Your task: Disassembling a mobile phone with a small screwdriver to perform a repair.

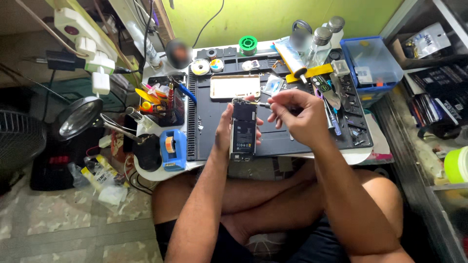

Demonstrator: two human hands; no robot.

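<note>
My left hand (224, 129) grips an opened phone (243, 130) upright over the dark work mat (282, 139), its back cover off and the black battery and boards showing. My right hand (298, 116) pinches a slim metal tool (263, 104) whose tip touches the phone's top edge. The gold back cover (235, 86) lies flat on the mat just behind the phone. I sit cross-legged in front of the low white table (358, 157).
A blue tape dispenser (173, 149) stands at the table's left front, with a holder of small tools (157, 100) behind it. At the back are a green solder spool (247, 45), a glue tube (290, 57) and bottles (321, 41). A blue bin (373, 61) sits right. A magnifier lamp (78, 117) hangs left.
</note>
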